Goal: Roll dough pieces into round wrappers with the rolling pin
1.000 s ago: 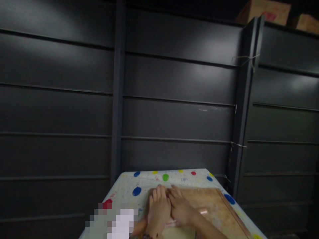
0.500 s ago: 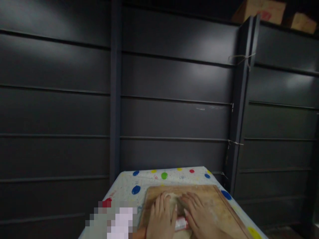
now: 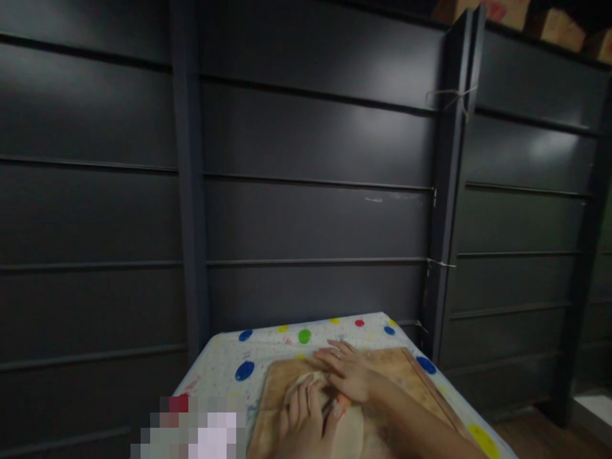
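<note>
A wide, flat, pale sheet of dough point(image 3: 351, 437) lies on a wooden board point(image 3: 272, 382). Over its left part rests my left hand point(image 3: 306, 411), fingers stretched forward, thumb apart. My right hand point(image 3: 347, 370) reaches farther forward, palm down with fingers spread, near the dough's far edge and the back of the board. Between the two hands shows a small piece of a red-and-white thing point(image 3: 340, 405), perhaps a labelled tube or bottle. Most of it is hidden under my hands, so its kind and how firmly they press it stay unclear.
A white tablecloth point(image 3: 224, 357) with coloured dots covers the table. Blurred-out pale items point(image 3: 210, 433) sit at its front left. Behind the table rises a dark panelled wall point(image 3: 315, 223) with upright posts point(image 3: 189, 191). Cardboard boxes point(image 3: 557, 29) rest high at the right.
My right hand has moved forward and left, ahead of my left hand; before, both were side by side. More dough shows, less of the red-and-white thing. The view has shifted slightly right.
</note>
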`<state>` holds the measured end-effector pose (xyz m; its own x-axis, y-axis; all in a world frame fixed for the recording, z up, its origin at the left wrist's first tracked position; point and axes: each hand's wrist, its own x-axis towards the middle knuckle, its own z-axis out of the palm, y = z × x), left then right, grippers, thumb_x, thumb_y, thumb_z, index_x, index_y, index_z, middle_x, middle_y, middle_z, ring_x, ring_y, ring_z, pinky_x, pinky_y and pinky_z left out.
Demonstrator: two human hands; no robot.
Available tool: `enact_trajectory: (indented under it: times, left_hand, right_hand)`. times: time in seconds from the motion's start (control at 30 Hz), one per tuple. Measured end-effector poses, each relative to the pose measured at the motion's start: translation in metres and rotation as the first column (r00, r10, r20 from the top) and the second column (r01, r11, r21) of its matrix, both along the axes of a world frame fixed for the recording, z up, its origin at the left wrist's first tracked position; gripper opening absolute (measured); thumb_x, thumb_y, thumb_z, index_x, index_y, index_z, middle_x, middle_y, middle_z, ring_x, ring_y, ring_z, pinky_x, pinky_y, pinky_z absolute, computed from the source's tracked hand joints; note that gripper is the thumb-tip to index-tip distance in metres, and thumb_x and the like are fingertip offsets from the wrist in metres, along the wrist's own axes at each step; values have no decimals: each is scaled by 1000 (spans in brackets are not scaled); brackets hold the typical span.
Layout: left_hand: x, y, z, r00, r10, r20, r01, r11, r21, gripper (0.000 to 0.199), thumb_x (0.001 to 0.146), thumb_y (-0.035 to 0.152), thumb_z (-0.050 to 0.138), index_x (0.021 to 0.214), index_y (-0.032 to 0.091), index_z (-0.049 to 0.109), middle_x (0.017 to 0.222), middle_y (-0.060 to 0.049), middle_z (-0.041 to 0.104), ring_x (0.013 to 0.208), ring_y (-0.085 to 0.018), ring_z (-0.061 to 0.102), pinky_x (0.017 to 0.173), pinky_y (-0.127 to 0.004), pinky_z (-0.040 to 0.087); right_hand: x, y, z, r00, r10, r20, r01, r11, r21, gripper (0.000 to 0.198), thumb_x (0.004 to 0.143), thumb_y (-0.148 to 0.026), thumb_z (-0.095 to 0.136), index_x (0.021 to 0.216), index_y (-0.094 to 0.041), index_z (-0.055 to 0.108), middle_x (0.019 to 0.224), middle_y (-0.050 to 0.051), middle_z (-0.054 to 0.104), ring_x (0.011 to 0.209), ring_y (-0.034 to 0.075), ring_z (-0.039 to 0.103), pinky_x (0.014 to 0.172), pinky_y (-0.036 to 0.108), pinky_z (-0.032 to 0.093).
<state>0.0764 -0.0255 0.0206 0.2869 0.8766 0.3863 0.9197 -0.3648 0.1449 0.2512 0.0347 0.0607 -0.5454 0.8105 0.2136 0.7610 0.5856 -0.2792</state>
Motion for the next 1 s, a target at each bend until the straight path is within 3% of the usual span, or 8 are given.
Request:
enact_trajectory:
  times: [0.13, 0.27, 0.4, 0.47, 0.57, 0.67, 0.83, 1.0]
  left_hand:
    - [16, -16, 1, 992, -119, -34, 109, 972, -208, 59, 96, 40, 38, 147, 10, 45, 157, -17, 34, 145, -32, 31, 117, -50, 35]
    - [19, -23, -2, 974, -219, -56, 209, 967, -144, 60, 99, 39, 32, 153, 11, 34, 158, -13, 29, 146, -29, 28, 117, -47, 35]
    - [7, -11, 13, 971, -197, -135, 185, 978, -96, 55, 102, 33, 29, 153, 12, 34, 159, -14, 29, 147, -28, 25, 119, -46, 31]
    - [0, 0, 23, 970, -136, -200, 123, 989, -79, 52, 100, 26, 35, 150, 15, 39, 159, -14, 30, 147, -31, 25, 119, -52, 27]
    - [-8, 13, 29, 953, -102, -284, 83, 993, -79, 48, 98, 21, 37, 144, 15, 49, 157, -16, 35, 147, -36, 24, 117, -62, 23]
    - [-7, 12, 18, 976, -115, -186, 106, 993, -57, 47, 99, 24, 35, 142, 13, 51, 156, -17, 38, 147, -35, 26, 117, -62, 24]
    - [2, -4, -8, 960, -279, -28, 277, 959, -59, 49, 100, 34, 36, 146, 20, 48, 157, -12, 38, 146, -29, 31, 118, -53, 32]
    - [-4, 4, 12, 928, -369, -51, 360, 923, -132, 49, 103, 31, 28, 147, 18, 44, 155, -11, 42, 142, -22, 39, 118, -42, 33]
  right_hand:
    - [23, -32, -9, 998, 25, -52, -27, 999, -34, 53, 101, -30, 29, 153, -22, 38, 157, 6, 38, 145, 22, 32, 121, 43, 19]
    - [39, -56, -8, 997, -10, -76, 6, 999, -46, 54, 102, -33, 26, 153, -17, 38, 155, 8, 40, 142, 22, 39, 119, 40, 27]
    - [27, -37, -3, 998, -57, 13, 57, 997, -51, 55, 100, -26, 26, 152, -16, 38, 155, 8, 39, 144, 21, 35, 120, 41, 24]
    - [15, -17, 0, 997, -68, 34, 70, 996, -50, 55, 98, -24, 29, 152, -16, 38, 157, 9, 35, 147, 21, 27, 122, 45, 16]
    - [2, 4, 4, 997, -57, 56, 61, 996, -61, 56, 95, -25, 36, 150, -17, 41, 159, 9, 32, 148, 21, 25, 122, 46, 15]
    - [5, -2, 2, 996, -55, 65, 59, 996, -65, 57, 95, -24, 35, 151, -18, 41, 159, 8, 33, 148, 22, 25, 121, 47, 17]
    - [37, -49, -16, 998, -60, -23, 59, 998, -33, 56, 97, -28, 33, 151, -16, 40, 157, 8, 37, 145, 21, 33, 120, 39, 22]
    - [40, -50, -18, 996, -83, -14, 83, 996, -38, 55, 98, -29, 32, 150, -12, 42, 156, 11, 37, 145, 22, 33, 120, 41, 24]
